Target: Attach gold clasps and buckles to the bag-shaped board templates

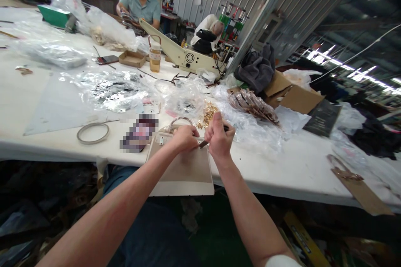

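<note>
My right hand [219, 138] is closed in a fist, thumb up, around a dark screwdriver-like tool [204, 143]. Its black end pokes out behind the fingers, and its tip meets a small metal fitting near the upper right corner of a beige bag panel [181, 171]. Beside that tip, my left hand [185, 137] has its fingers curled together at the panel's top edge; what they pinch is hidden. A second metal fitting [161, 140] shows at the panel's upper left. Behind the left hand arches a braided handle [181, 120]. The panel overhangs the table edge towards my lap.
Gold-coloured small parts [209, 113] lie beyond my hands. Plastic bags with silvery pieces [115, 89], a metal ring [93, 133] and a blurred-out phone-like object [139, 133] are to the left. Wrapped brown handles [252, 106] lie right. Two people work across the table [269, 167].
</note>
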Demonstrator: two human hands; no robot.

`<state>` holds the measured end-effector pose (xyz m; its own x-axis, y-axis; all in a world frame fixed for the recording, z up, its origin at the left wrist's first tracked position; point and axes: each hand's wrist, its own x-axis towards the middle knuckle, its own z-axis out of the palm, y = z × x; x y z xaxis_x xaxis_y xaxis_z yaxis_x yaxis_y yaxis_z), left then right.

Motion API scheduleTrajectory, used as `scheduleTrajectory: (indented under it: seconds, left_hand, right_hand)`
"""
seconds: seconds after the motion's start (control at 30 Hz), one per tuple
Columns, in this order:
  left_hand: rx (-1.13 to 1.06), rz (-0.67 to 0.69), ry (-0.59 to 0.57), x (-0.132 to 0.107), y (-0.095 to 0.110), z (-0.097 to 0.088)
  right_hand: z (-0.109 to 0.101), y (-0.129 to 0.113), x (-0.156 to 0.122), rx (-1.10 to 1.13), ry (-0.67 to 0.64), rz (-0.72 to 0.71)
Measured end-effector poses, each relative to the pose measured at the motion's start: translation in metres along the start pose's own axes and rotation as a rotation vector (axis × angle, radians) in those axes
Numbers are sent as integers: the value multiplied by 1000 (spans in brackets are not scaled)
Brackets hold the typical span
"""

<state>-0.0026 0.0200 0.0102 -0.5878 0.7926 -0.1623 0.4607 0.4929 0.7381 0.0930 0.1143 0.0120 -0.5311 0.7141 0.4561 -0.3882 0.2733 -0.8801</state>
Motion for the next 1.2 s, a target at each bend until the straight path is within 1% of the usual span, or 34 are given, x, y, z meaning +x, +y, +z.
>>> scheduleTrajectory:
  seconds: [0.2, 0.3, 0.43, 0.57, 0.67, 0.77, 0.9, 1.2]
  left_hand:
    - [6, 13, -10, 2, -2, -3]
    - [34, 3, -6, 3, 0, -2]
    - [55, 0, 2, 5, 0, 1]
    - [56, -10, 21, 7, -2, 5]
    - [65, 3, 24, 8, -3, 6]
    - [65, 6, 27, 8, -2, 6]
    - [69, 4, 14, 10, -3, 5]
    - [94, 21, 17, 9, 1, 5]
  right_hand:
    - [1, 6, -3, -37, -42, -41]
    - [1, 6, -4, -23, -23, -46]
    - [1, 5, 1, -15, 1, -9]
    - [2, 6, 4, -20, -39, -9]
    - [3, 5, 2, -74, -79, -33]
    - [2, 5, -1, -59, -99, -41]
    - [-1, 5, -2, 5, -94, -39]
    - [-2, 4, 1, 22, -59, -9]
